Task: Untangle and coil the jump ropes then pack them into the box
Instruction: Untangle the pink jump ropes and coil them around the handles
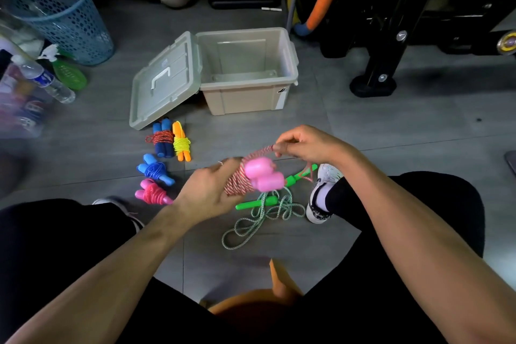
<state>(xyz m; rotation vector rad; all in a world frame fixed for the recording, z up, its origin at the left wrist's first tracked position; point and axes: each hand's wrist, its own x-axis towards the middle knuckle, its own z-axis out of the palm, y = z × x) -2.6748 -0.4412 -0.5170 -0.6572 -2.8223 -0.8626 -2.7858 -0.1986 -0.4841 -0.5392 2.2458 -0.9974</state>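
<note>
Left hand [208, 190] grips the pink-handled rope [243, 180] coil; right hand [304, 145] pinches its loose end. Best to keep wraps tight, tuck the end. Box [248, 98] open beyond.

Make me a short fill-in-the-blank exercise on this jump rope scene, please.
1. The box on the floor stands open and ____.
2. Beside its lid lie ____ coiled ropes.
3. The loose rope on the floor has ____ handles.
4. The left hand grips a bundle with ____ handles, while the right hand pinches its cord.

Missing words: empty; four; green; pink
</note>
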